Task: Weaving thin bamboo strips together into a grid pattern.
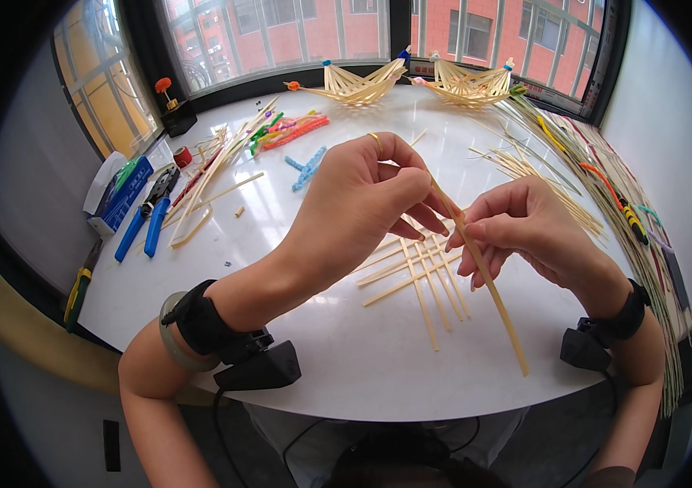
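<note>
Near the front middle of the pale surface (374, 382), head view: lattice (414, 280) of narrow strips lies flat, crossings partly hidden by fingers. Left hand (378, 183) looks to have the upper end of the held strip (494, 294) pinched between thumb and forefinger; right hand (513, 228) pinches the same strip just below, thumb against fingers. Strip's long tail runs free, down and rightward toward the front edge, right of the lattice. Main risk: splitting or kinking. Both grips sit close together near one end, so twist or bending would load a short length; dry or brittle material would make it worse, can't judge that from here. Second: lattice shift. No hand visibly pins it and I see no tie or clip on it, so a brush from the left hand's lower fingers could skew the spacing or pull a strip out. Third: snagging. Tail could catch protruding lattice ends if swung left; the left wrist box (261, 368) hangs low by the front edge and could sweep those ends if that arm drops inward. Lesser: loose strips (578, 210) beyond the right hand could get dragged by a wide elbow or sleeve-height sweep.
</note>
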`<move>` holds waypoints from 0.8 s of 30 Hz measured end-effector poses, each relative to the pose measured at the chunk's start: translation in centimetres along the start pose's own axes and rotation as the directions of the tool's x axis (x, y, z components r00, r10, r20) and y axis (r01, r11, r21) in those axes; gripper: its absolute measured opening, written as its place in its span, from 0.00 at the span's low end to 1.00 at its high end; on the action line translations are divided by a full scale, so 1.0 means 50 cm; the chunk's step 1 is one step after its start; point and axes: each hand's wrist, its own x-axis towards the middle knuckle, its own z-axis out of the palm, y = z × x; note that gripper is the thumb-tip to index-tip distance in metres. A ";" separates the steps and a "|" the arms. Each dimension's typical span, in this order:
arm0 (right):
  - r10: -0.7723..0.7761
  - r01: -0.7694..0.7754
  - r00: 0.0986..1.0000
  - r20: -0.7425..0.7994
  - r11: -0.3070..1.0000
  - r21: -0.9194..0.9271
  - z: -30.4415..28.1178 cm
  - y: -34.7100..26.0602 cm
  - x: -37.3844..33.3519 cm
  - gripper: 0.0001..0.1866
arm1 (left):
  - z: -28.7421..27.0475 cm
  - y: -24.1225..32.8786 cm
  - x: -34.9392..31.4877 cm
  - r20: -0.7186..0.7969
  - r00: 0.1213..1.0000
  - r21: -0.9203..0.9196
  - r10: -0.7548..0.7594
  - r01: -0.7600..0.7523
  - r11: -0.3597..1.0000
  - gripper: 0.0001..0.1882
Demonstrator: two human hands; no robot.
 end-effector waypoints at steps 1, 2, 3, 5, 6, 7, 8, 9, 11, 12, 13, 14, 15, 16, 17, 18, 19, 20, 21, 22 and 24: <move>0.000 0.000 1.000 0.001 1.000 0.001 0.001 -0.001 0.000 0.13 | 0.000 -0.001 0.000 0.000 1.000 0.000 -0.001 0.001 1.000 0.06; 0.016 -0.016 1.000 -0.003 1.000 -0.018 0.003 -0.003 0.000 0.13 | -0.001 -0.002 0.000 0.019 1.000 -0.004 0.009 -0.009 1.000 0.06; 0.031 -0.031 1.000 -0.007 0.999 -0.037 0.003 -0.005 -0.001 0.13 | -0.001 -0.004 0.001 0.038 0.999 -0.008 0.019 -0.019 1.000 0.06; 0.037 -0.037 0.999 -0.003 0.999 -0.036 0.002 -0.003 0.001 0.12 | -0.001 -0.007 0.001 0.040 0.999 -0.007 0.017 -0.017 1.000 0.06; 0.042 -0.042 0.999 0.001 0.999 -0.035 0.002 -0.001 0.002 0.12 | -0.001 -0.008 0.001 0.041 0.999 -0.005 0.016 -0.016 1.000 0.06; 0.042 -0.042 0.999 0.001 0.999 -0.035 0.002 0.000 0.002 0.12 | -0.001 -0.009 0.001 0.041 0.999 -0.005 0.015 -0.015 1.000 0.06; 0.047 -0.047 0.999 0.003 0.998 -0.028 0.001 -0.002 0.001 0.12 | 0.000 -0.007 0.001 0.039 0.999 -0.001 0.009 -0.009 1.000 0.06; 0.052 -0.052 0.999 0.005 0.998 -0.022 0.000 -0.003 0.001 0.12 | 0.000 -0.005 0.002 0.037 0.999 0.002 0.003 -0.003 1.000 0.06; 0.059 -0.059 0.998 0.004 0.998 -0.022 -0.001 -0.006 0.001 0.12 | 0.000 -0.002 0.002 0.034 0.999 0.005 -0.005 0.005 1.000 0.06; 0.067 -0.067 0.998 0.004 0.998 -0.022 -0.001 -0.006 0.002 0.13 | 0.000 -0.002 0.001 0.030 0.999 0.007 -0.014 0.014 1.000 0.06; 0.067 -0.066 0.998 0.004 0.998 -0.022 -0.002 -0.005 0.003 0.13 | 0.000 -0.003 0.002 0.031 0.999 0.007 -0.014 0.014 1.000 0.06; 0.071 -0.070 0.997 0.012 0.997 -0.017 -0.003 -0.003 0.004 0.13 | 0.000 -0.004 0.001 0.032 0.999 -0.001 -0.014 0.014 1.000 0.05; 0.074 -0.074 0.997 0.021 0.997 -0.012 -0.004 -0.002 0.004 0.13 | 0.000 -0.005 0.001 0.034 0.999 -0.009 -0.014 0.014 1.000 0.05; 0.074 -0.074 0.997 0.020 0.997 -0.012 -0.003 -0.002 0.004 0.13 | 0.000 -0.006 0.001 0.034 0.999 -0.009 -0.014 0.014 1.000 0.05; 0.079 -0.079 0.997 0.024 0.997 -0.004 -0.003 -0.001 0.003 0.13 | 0.000 -0.007 0.001 0.041 0.999 -0.017 -0.010 0.011 1.000 0.05; 0.084 -0.084 0.996 0.027 0.996 0.004 -0.003 -0.001 0.002 0.13 | 0.001 -0.008 0.001 0.048 0.999 -0.025 -0.005 0.007 1.000 0.05; 0.084 -0.084 0.996 0.026 0.996 0.004 -0.003 -0.002 0.001 0.13 | 0.001 -0.007 0.000 0.049 0.999 -0.025 -0.005 0.006 1.000 0.05; 0.089 -0.089 0.996 0.027 0.996 -0.004 -0.003 -0.002 0.001 0.13 | 0.001 -0.007 0.000 0.050 0.999 -0.026 -0.002 0.003 1.000 0.05; 0.093 -0.093 0.995 0.028 0.996 -0.011 -0.003 -0.002 0.001 0.13 | 0.002 -0.007 -0.001 0.052 0.999 -0.027 0.001 0.000 1.000 0.05; 0.093 -0.092 0.995 0.029 0.996 -0.011 -0.003 -0.002 0.001 0.13 | 0.002 -0.007 -0.001 0.051 0.999 -0.027 0.001 0.000 1.000 0.05; 0.096 -0.096 0.995 0.016 0.995 0.016 -0.002 0.000 0.000 0.13 | 0.004 -0.005 -0.002 0.039 0.999 -0.035 -0.005 0.007 0.999 0.05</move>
